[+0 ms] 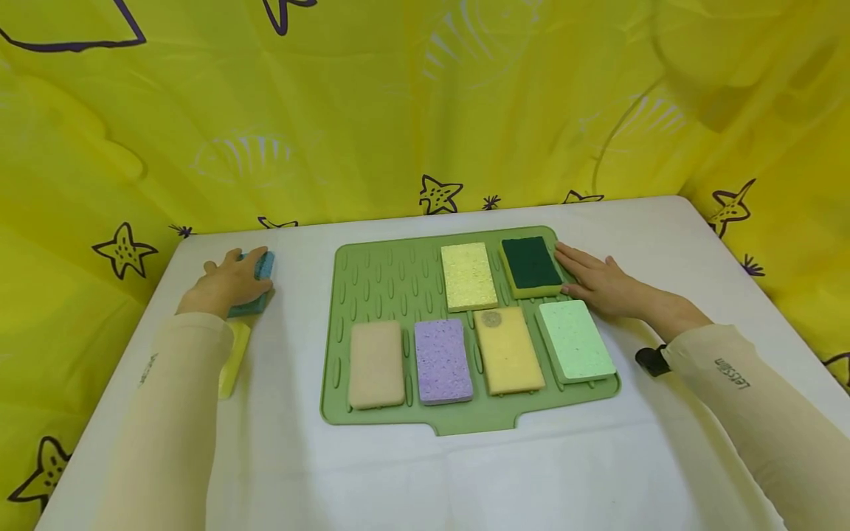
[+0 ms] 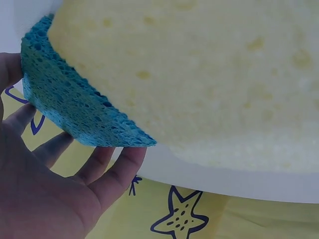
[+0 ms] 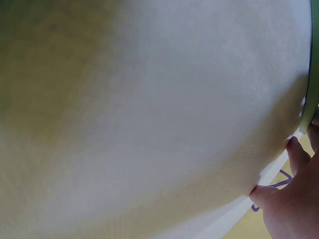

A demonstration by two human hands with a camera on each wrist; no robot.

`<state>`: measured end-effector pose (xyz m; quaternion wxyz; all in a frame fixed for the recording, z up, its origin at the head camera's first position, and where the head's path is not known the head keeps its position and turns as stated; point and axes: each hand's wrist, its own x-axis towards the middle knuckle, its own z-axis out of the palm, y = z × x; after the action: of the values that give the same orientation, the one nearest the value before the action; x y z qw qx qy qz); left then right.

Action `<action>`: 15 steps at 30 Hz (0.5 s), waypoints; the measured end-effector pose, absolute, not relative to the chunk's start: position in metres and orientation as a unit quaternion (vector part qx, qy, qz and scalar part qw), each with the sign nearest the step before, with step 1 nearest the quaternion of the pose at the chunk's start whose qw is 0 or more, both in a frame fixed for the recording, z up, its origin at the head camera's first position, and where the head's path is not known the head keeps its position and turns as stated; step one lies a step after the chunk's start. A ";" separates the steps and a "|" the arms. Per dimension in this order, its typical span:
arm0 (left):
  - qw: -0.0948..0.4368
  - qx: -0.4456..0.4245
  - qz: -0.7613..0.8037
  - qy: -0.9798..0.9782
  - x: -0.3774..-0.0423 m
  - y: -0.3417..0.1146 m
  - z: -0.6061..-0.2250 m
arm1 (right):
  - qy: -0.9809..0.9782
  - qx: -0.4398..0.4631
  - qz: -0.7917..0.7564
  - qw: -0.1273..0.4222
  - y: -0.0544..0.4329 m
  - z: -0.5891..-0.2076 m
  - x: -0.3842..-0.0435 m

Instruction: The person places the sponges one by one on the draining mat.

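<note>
At the left of the table my left hand (image 1: 229,280) holds a blue sponge (image 1: 263,267), its fingers spread over the top. The left wrist view shows thumb and fingertips on the edges of the blue sponge (image 2: 75,94), with a pale yellow sponge (image 2: 209,74) close to the camera. My right hand (image 1: 600,284) rests with straight fingers at the right edge of a green ribbed mat (image 1: 385,273), near a yellow sponge with a dark green top (image 1: 531,262). In the right wrist view the right hand (image 3: 294,199) touches the tabletop beside the mat.
On the mat lie a light yellow sponge (image 1: 468,276), a beige sponge (image 1: 376,365), a purple sponge (image 1: 443,361), a tan sponge (image 1: 510,350) and a mint green sponge (image 1: 576,341). A yellow sponge (image 1: 234,361) lies partly behind the left sleeve. A yellow patterned curtain (image 1: 358,110) hangs behind.
</note>
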<state>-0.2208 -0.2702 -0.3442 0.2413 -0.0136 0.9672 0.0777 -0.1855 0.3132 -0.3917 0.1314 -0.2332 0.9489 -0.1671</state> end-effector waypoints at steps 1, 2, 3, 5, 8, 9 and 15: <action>0.240 -0.013 0.076 0.968 -0.221 -0.270 -0.344 | 0.949 -0.233 -0.169 0.131 0.313 -0.392 -0.186; 0.237 -0.012 0.075 0.969 -0.220 -0.269 -0.344 | 0.949 -0.232 -0.169 0.132 0.314 -0.392 -0.186; 0.235 -0.012 0.074 0.969 -0.220 -0.269 -0.344 | 0.949 -0.231 -0.170 0.133 0.314 -0.392 -0.186; 0.231 -0.013 0.073 0.970 -0.220 -0.268 -0.344 | 0.948 -0.230 -0.172 0.135 0.314 -0.391 -0.186; 0.223 -0.017 0.076 0.972 -0.221 -0.268 -0.343 | 0.948 -0.231 -0.171 0.135 0.314 -0.392 -0.186; 0.220 -0.018 0.077 0.972 -0.221 -0.268 -0.343 | 0.948 -0.232 -0.170 0.134 0.314 -0.392 -0.186; 0.205 -0.027 0.081 0.975 -0.223 -0.268 -0.343 | 0.949 -0.235 -0.165 0.127 0.315 -0.393 -0.186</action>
<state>-0.2230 -0.2675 -0.3429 0.2049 -0.0269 0.9751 0.0807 -0.1857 0.3145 -0.3935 0.1275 -0.2353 0.9494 -0.1645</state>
